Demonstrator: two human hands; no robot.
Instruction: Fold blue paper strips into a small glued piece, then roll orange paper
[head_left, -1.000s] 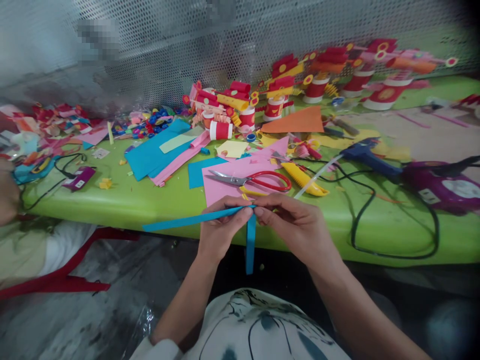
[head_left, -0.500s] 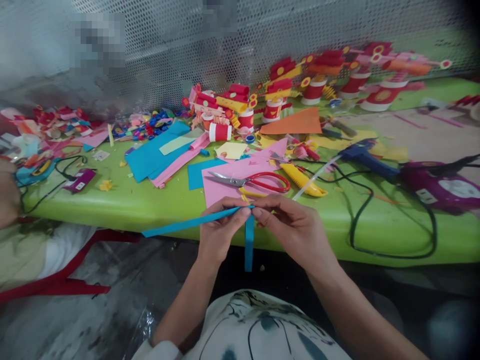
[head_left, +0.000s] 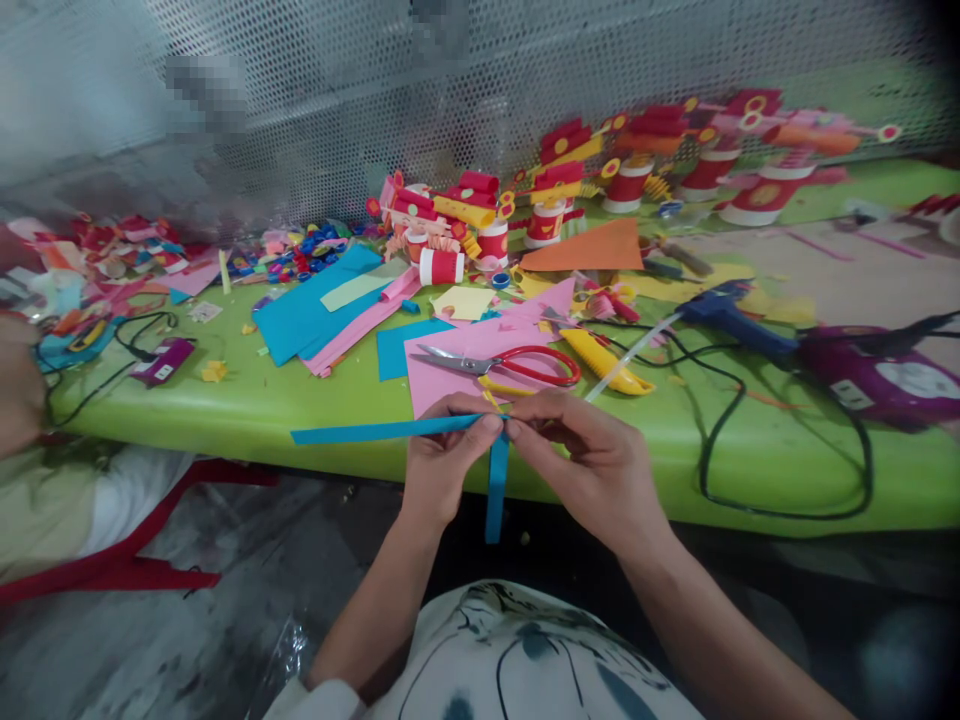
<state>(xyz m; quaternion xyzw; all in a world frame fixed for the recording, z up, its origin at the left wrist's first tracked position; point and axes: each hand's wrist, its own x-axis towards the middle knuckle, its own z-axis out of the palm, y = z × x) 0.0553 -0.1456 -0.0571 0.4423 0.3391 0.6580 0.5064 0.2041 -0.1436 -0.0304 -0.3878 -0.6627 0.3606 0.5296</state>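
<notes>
Our left hand point(head_left: 441, 465) and right hand point(head_left: 592, 455) pinch narrow blue paper point(head_left: 367, 432) at one corner between thumbs and fingers, probably to keep it aligned there. From this pinch, one length points to nine o'clock, another hangs at six; red-handled scissors point(head_left: 493, 366) lie at twelve, seemingly kept handy.

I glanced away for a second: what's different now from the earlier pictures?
The free end of the blue paper strip, on the left, has swung up, so that part is nearly level. Nothing was grabbed or released: the left hand and right hand still pinch the blue paper. The scissors stayed put.
</notes>
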